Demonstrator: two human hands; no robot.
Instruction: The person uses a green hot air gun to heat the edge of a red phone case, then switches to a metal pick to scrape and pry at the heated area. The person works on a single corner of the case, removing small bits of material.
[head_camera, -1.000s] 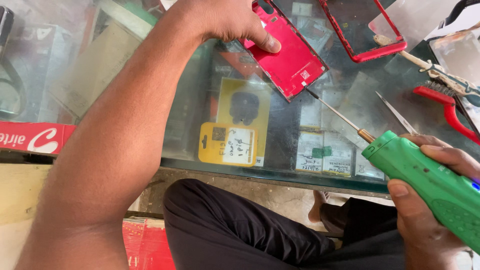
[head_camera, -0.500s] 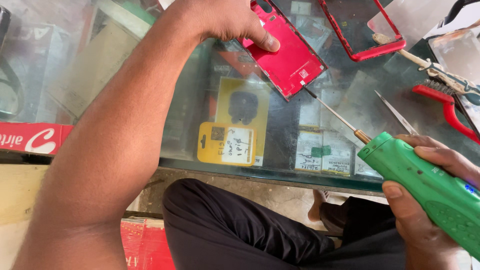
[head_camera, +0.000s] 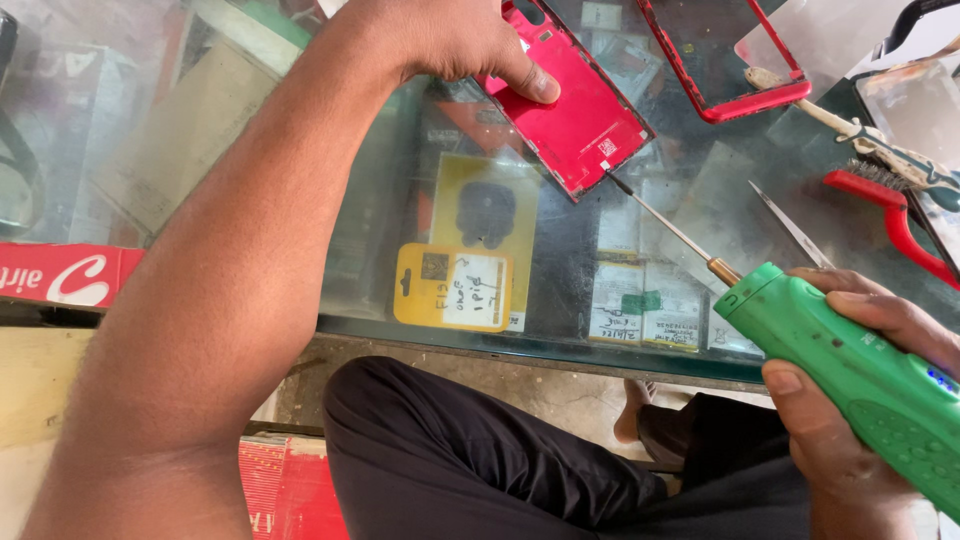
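Observation:
My left hand (head_camera: 440, 40) presses down on a red phone panel (head_camera: 580, 120) lying on the glass counter top (head_camera: 380, 230), thumb on its surface. My right hand (head_camera: 850, 400) grips a green electric screwdriver (head_camera: 850, 370) at the lower right. Its long thin bit (head_camera: 665, 225) points up-left, with the tip touching the panel's lower corner.
A red phone frame (head_camera: 735, 60) lies beyond the panel. Tweezers (head_camera: 795, 230), a red-handled brush (head_camera: 890, 215) and another tool (head_camera: 860, 140) rest on the glass at right. Packaged items show under the glass. A red box (head_camera: 60, 275) sits at left. My dark-trousered leg (head_camera: 480, 460) is below the counter.
The green screwdriver has shifted slightly left and up, keeping its bit at the panel's corner. My left hand stays on the panel.

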